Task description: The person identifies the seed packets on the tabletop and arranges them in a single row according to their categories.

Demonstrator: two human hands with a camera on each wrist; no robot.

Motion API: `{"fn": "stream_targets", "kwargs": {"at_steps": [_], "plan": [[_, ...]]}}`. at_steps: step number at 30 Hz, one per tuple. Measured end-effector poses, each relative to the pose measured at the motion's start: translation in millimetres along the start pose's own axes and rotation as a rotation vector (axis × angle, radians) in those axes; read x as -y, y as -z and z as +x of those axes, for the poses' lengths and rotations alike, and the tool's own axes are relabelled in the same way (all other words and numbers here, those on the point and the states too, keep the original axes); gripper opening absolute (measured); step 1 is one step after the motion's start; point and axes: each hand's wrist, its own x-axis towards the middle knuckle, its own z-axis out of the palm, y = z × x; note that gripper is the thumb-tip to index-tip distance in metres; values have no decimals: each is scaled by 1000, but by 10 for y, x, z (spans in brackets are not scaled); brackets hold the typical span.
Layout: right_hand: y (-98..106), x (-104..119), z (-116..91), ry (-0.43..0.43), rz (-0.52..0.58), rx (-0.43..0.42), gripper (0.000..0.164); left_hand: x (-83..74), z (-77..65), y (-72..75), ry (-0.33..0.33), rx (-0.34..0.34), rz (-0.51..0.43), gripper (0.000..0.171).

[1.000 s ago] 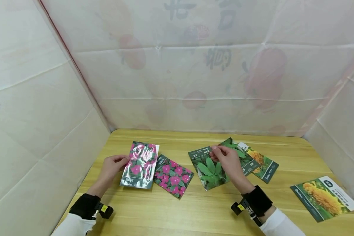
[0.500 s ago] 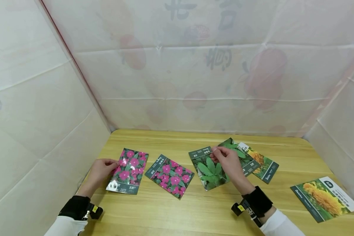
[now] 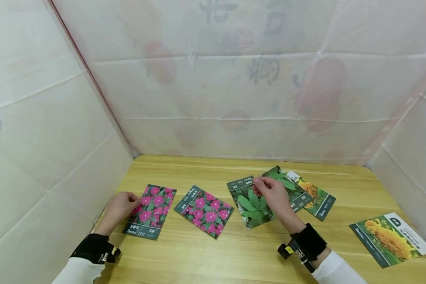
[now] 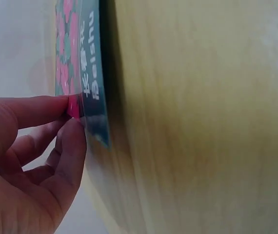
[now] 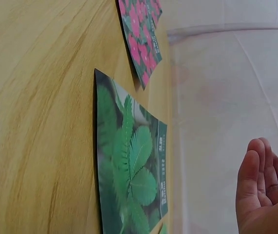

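At the left of the table my left hand [image 3: 122, 206] pinches the side edge of a seed packet with pink flowers [image 3: 152, 212]. The left wrist view shows thumb and forefinger on that packet's edge [image 4: 94, 63]. A second pink-flower packet [image 3: 206, 213] lies flat and askew to its right. My right hand [image 3: 272, 193] hovers above a green-leaf packet [image 3: 250, 215]. In the right wrist view the right hand [image 5: 266, 187] is apart from the green-leaf packet [image 5: 134, 165], its fingers loosely bent and holding nothing.
Another green-leaf packet [image 3: 282, 181], partly hidden by the right hand, overlaps an orange-flower packet [image 3: 314, 193]. A second orange-flower packet [image 3: 390, 238] lies near the right edge. Pale printed sheets [image 3: 213, 90] wall in the wooden table [image 3: 213, 262] at the back and sides.
My left hand has carried the pink-flower packet left and lowered it toward the table, away from the other pink-flower packet it overlapped in view. The right hand has stayed almost still.
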Motion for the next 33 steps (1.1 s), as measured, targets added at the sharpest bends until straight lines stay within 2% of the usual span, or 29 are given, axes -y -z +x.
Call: {"fn": "stream_targets", "kwargs": {"at_steps": [6, 15, 21, 23, 25, 28, 30, 33], "plan": [[-20, 13, 7, -14, 10, -2, 47, -13, -7, -20, -6, -22, 30, 14], [-17, 22, -5, -58, 0, -1, 47, 7, 24, -23, -11, -7, 34, 14], [22, -175, 39, -32, -52, 31, 38, -37, 41, -8, -36, -31, 50, 10], [31, -202, 49, -19, -58, 43, 38, -104, 38, 17, -64, -49, 41, 11], [22, -131, 37, -12, -48, 45, 40, -214, 34, 39, -94, -62, 16, 15], [0, 12, -8, 47, -49, 94, 44, -425, 18, 25, -149, -49, -41, 20], [-50, 288, -97, 63, -88, 129, 45, -579, -3, -19, -182, -28, -78, 19], [-140, 674, -215, 90, -222, 210, 40, -804, -27, -114, -242, -9, -101, 17]]}}
